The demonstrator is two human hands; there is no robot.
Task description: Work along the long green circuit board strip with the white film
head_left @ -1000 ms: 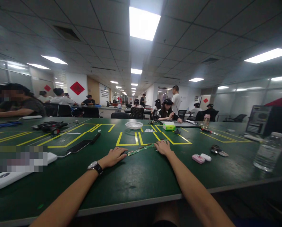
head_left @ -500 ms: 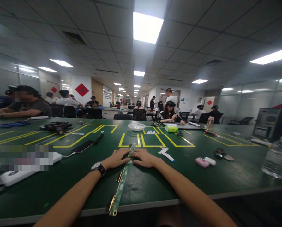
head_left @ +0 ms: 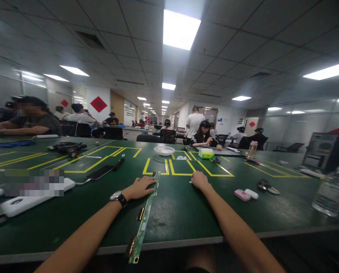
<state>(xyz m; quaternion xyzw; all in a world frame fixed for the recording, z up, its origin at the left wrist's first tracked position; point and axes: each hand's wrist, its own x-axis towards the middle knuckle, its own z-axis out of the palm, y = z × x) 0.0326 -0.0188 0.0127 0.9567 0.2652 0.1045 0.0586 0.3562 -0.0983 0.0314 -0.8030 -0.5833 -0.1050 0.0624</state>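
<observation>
A long, narrow green circuit board (head_left: 144,223) with copper-coloured flex tabs lies lengthwise on the table, its near end reaching past the front edge. My left hand (head_left: 141,188), wearing a wristwatch, rests flat beside its far half, fingers stretched out onto the board. To the right, my right hand (head_left: 200,180) is closed low over the table. A bit of white flat ribbon cable (head_left: 190,182) peeks out at its left side; most of the cable is hidden under the hand.
Yellow tape outlines (head_left: 183,174) mark the green table. A white dish (head_left: 164,151) sits beyond my hands. On the right are a pink case (head_left: 242,195), keys (head_left: 267,186) and a water bottle (head_left: 330,191); on the left, a phone (head_left: 101,172) and a white power strip (head_left: 38,199).
The board was first slanted across between both hands, then turned to point toward me, uncovering the white ribbon cable. My right hand has since left the board and moved right onto the cable.
</observation>
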